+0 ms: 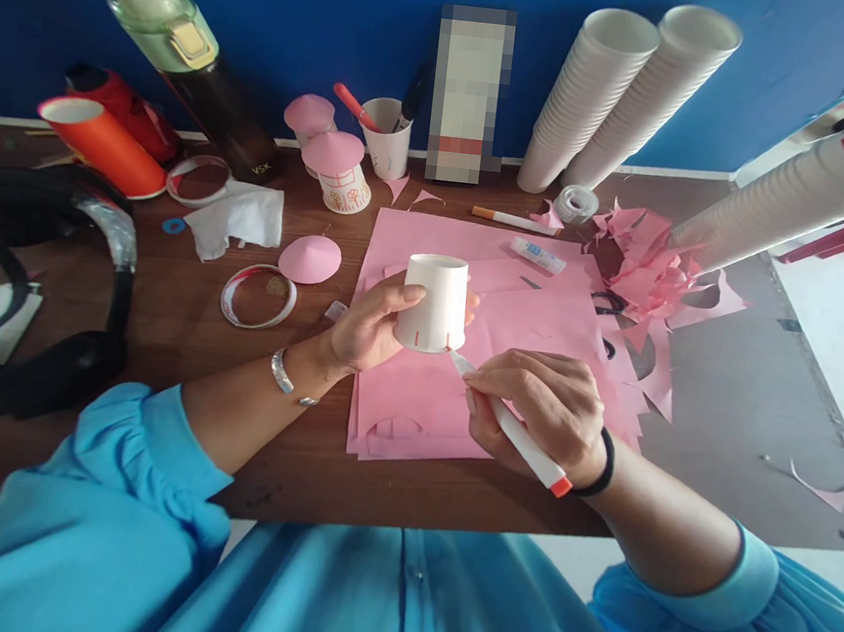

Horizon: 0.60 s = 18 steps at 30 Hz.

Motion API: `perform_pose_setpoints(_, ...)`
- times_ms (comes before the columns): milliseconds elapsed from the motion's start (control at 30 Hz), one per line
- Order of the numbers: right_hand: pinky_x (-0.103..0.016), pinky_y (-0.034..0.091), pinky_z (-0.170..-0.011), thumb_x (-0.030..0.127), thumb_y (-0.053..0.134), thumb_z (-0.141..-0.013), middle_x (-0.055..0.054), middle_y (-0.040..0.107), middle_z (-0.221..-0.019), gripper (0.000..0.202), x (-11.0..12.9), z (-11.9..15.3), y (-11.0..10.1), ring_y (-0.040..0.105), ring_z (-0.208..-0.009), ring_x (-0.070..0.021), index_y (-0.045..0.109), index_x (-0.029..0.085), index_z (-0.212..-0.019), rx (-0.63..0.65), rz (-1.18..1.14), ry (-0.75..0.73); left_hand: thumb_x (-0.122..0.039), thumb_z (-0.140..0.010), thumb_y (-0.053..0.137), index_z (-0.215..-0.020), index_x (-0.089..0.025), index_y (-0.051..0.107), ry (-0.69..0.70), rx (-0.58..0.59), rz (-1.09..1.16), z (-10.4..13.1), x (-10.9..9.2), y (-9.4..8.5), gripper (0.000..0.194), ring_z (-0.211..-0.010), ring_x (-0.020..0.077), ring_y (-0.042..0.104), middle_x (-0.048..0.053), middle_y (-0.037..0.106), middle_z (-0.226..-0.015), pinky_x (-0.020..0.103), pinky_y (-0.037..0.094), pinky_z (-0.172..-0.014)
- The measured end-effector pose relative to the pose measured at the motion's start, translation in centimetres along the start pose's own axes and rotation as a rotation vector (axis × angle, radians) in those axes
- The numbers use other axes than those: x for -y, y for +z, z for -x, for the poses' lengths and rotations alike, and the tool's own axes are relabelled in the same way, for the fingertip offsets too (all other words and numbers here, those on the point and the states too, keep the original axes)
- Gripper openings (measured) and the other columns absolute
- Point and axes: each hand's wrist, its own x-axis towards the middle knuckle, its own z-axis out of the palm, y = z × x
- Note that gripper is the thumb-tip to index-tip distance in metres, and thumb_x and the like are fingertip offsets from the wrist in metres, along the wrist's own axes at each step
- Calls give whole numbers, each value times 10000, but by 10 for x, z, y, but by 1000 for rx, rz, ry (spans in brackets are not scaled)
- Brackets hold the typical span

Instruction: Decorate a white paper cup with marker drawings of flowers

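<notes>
A white paper cup (pixel 434 302), turned upside down, is gripped by my left hand (pixel 372 326), with the thumb in front and fingertips showing at its far side. Short red strokes mark the cup near its lower rim. My right hand (pixel 540 404) is closed around a white marker (pixel 521 442) with a red end; the tip is at the cup's lower right edge. Beneath both hands lie pink paper sheets (pixel 414 396). Behind stand small decorated cups with pink cone tops (pixel 334 153), and a loose pink cone (pixel 310 259) rests on the table.
Two tall stacks of paper cups (pixel 588 97) stand at the back beside a tape roll (pixel 577 204). A glue stick (pixel 538 256) lies on the paper. Pink scraps (pixel 644 254) pile up at right. A bottle (pixel 218 109) and cut cup rings (pixel 259 297) are at left.
</notes>
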Motion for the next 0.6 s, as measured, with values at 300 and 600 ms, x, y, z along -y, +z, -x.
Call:
perform_pose_setpoints(300, -266, 578, -536, 18, 642, -887, 22, 700, -704, 199, 3, 0, 2, 691, -569, -144, 611, 198, -965, 16, -21, -10, -654, -714, 888, -1202, -170, 701, 24, 1, -158, 1, 0, 2, 713, -922, 288, 767, 124, 791, -1003, 332, 569, -695)
perform_pose_setpoints(600, -283, 628, -571, 29, 649, -885, -2, 722, -721, 198, -1, -2, -5, 716, -600, -160, 633, 188, -1002, -55, 8, -54, -507, -832, 814, -1265, -179, 699, 45, -75, -55, 0, 1, -1, 556, -1101, 340, 747, 150, 795, -1162, 429, 598, -863)
